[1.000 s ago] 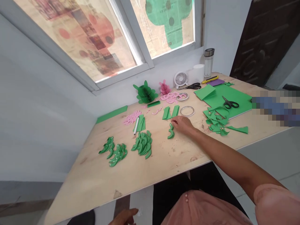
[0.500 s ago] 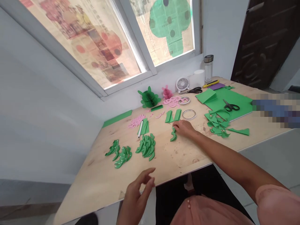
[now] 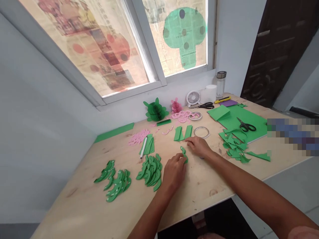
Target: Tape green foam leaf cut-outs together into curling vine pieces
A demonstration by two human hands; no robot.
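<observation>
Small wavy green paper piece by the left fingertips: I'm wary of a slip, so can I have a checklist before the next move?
1. Left hand at the small wavy green paper piece: ok, fingers at its near end.
2. Piece firmly gripped: cannot tell; the fingers hide part of it.
3. Right hand off the piece: ok, looks apart, near the folded green paper strips.
4. Black-handled scissors out of the way: ok, lying on the large green paper sheet.
5. Pile of curved green paper pieces neatly squared: not ok, they overlap loosely.
</observation>
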